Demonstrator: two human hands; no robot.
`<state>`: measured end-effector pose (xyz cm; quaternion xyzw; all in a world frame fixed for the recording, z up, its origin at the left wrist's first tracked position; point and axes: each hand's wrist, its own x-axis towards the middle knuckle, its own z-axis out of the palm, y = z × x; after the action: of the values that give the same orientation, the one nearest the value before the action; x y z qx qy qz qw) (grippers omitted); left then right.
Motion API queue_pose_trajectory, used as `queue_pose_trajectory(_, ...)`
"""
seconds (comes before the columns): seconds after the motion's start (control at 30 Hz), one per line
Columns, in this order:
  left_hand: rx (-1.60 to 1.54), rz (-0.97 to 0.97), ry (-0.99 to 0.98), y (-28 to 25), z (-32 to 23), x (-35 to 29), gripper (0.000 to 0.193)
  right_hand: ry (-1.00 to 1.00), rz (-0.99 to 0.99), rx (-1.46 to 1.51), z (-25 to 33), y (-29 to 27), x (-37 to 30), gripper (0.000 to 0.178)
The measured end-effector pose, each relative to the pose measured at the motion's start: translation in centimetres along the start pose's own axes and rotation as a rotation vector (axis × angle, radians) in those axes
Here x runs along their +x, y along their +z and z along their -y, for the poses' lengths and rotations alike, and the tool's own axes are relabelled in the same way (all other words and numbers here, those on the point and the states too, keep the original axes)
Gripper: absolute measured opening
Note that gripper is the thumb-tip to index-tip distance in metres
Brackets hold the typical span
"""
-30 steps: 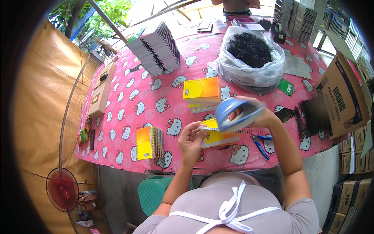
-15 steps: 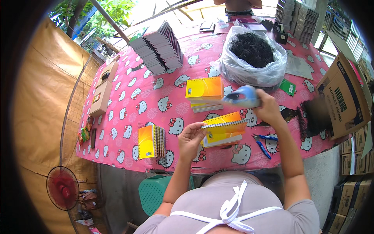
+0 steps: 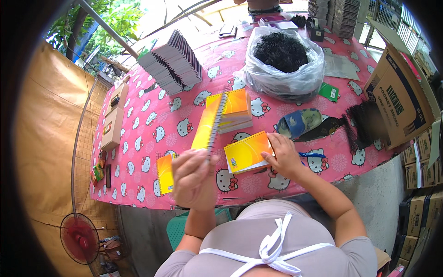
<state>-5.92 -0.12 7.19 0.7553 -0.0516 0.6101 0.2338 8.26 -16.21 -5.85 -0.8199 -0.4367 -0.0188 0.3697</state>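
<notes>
My left hand (image 3: 196, 177) is closed on a yellow spiral notebook (image 3: 208, 127), held up and tilted with its dark coil facing right. Beneath my right hand (image 3: 285, 157) lies a yellow-orange notebook (image 3: 247, 152) with punched holes along its top edge and no coil showing. My right thumb is on its cover, the fingers at its right edge. A blue slipper (image 3: 300, 123) rests just beyond that hand. Blue-handled pliers (image 3: 312, 155) are partly covered by the right hand. Behind, a stack of yellow notebooks (image 3: 234, 104) is partly hidden by the raised one. More coiled notebooks (image 3: 164, 173) sit left of my left hand.
A plastic bag (image 3: 284, 83) full of black coils (image 3: 281, 51) stands at the back. Tall notebook stacks (image 3: 170, 62) rise at far left. An open cardboard box (image 3: 401, 97) is on the right, beside loose black coils (image 3: 364, 125). A person (image 3: 263, 5) is across the table.
The slipper has left my right hand and lies on the table; that hand has come down onto the uncoiled notebook. My left hand has lifted the coiled notebook up and leftward.
</notes>
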Motion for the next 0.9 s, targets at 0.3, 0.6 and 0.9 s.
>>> queue_pose_trajectory(0.3, -0.090, 0.313, -0.604, 3.8, -0.6, -9.7, 0.020, 0.135, 0.074, -0.430, -5.1, -4.5, -8.2, 0.061)
queue_pose_trajectory(0.6, -0.123, 0.310, -0.454, 3.1, -0.1, -9.2, 0.025, -0.109, 0.023, 0.155, 5.4, -7.4, -3.7, 0.046)
queue_pose_trajectory(0.9, -0.133, 0.222, -0.411, 2.8, 0.1, -9.7, 0.021, 0.440, 0.426, 0.822, 5.3, -7.1, -3.1, 0.042)
